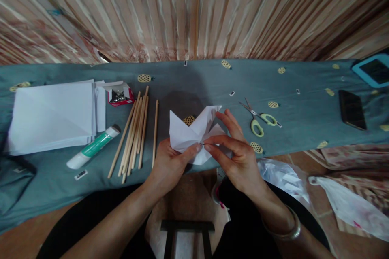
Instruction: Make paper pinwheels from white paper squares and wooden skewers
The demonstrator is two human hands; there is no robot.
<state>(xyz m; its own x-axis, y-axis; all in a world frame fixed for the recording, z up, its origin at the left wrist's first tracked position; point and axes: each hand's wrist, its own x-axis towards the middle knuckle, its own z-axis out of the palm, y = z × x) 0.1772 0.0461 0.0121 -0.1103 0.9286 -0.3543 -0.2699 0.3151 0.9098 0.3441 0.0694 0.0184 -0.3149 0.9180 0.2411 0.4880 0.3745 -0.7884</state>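
A white paper pinwheel (194,135) with folded, pointed blades is held above the cloth's near edge. My left hand (168,162) grips it from the lower left, thumb pressed on the paper close to the centre. At that centre, thumb and forefinger of my right hand (235,149) pinch a thin dark pin (202,144), too small to make out fully. The other right fingers are raised beside the right-hand blade. Just left of the pinwheel lies a single wooden stick (155,133). Green-handled scissors (257,118) rest with blades parted, right of my right hand.
On the blue-green cloth (206,81), a bundle of wooden sticks (133,137) lies left, beside a glue stick (93,147), a stack of white paper (53,117) and an open red box (120,94) of small metal pieces. A phone (352,110) and blue-framed tablet (373,71) are far right.
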